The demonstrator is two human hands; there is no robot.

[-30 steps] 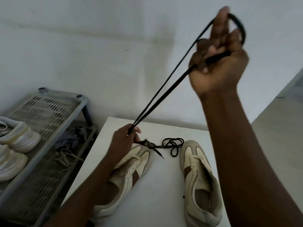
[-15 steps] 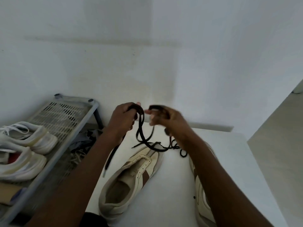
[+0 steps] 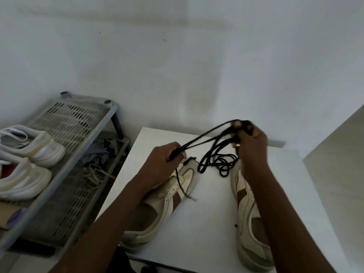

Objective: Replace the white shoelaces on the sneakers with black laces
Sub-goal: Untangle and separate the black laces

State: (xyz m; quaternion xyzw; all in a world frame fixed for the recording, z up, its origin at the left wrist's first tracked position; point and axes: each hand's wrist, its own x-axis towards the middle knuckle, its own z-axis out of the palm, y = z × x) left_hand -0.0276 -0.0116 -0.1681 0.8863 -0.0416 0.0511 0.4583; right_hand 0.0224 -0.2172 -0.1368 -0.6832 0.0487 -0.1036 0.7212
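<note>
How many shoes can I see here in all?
4. On the white table: a left cream-and-brown sneaker and a right cream-and-brown sneaker. On the grey slatted plastic rack: a rear white sneaker and a front white sneaker. More may be hidden.

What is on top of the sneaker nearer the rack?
A black lace hangs from the left hand across the sneaker. The forearm hides its left side.
</note>
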